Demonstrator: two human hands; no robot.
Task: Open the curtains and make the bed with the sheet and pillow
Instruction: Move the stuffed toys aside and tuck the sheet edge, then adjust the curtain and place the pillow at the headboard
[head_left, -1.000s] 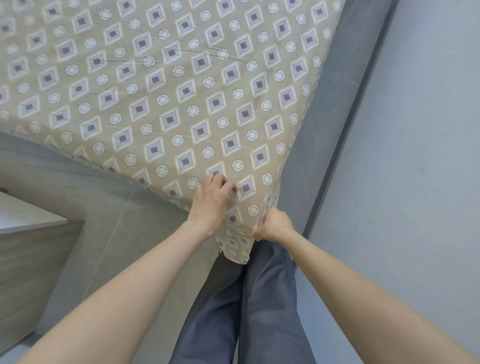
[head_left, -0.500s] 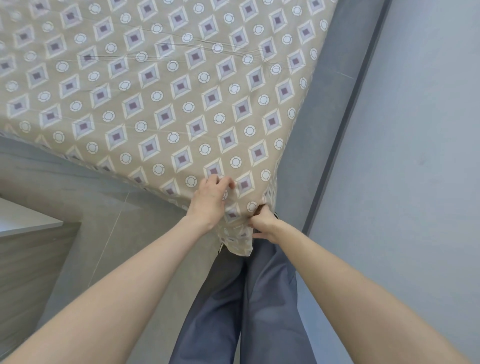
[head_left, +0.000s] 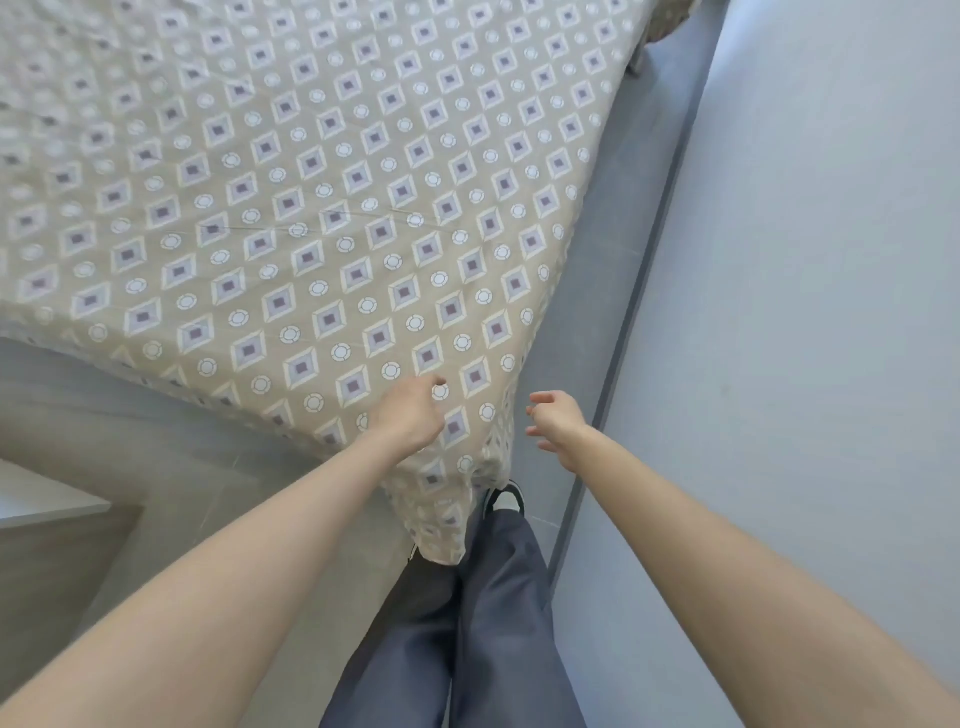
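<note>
A beige sheet (head_left: 322, 208) patterned with diamonds and circles covers the bed and fills the upper left of the head view. Its near corner (head_left: 441, 525) hangs down over the mattress in front of my legs. My left hand (head_left: 410, 415) hovers just above the sheet near that corner, fingers loosely curled, holding nothing. Off the bed's right edge, my right hand (head_left: 553, 421) is in the air with its fingers spread and empty. No pillow or curtain is in view.
A pale blue wall (head_left: 805, 312) runs along the right, with a narrow strip of grey floor (head_left: 587, 338) between it and the bed. A wooden cabinet (head_left: 52, 545) stands at the lower left. My legs in blue trousers (head_left: 467, 623) stand at the bed corner.
Both hands have let go of the sheet corner and lifted away from it. The corner now hangs loose. The view has tilted up and shows more of the bed.
</note>
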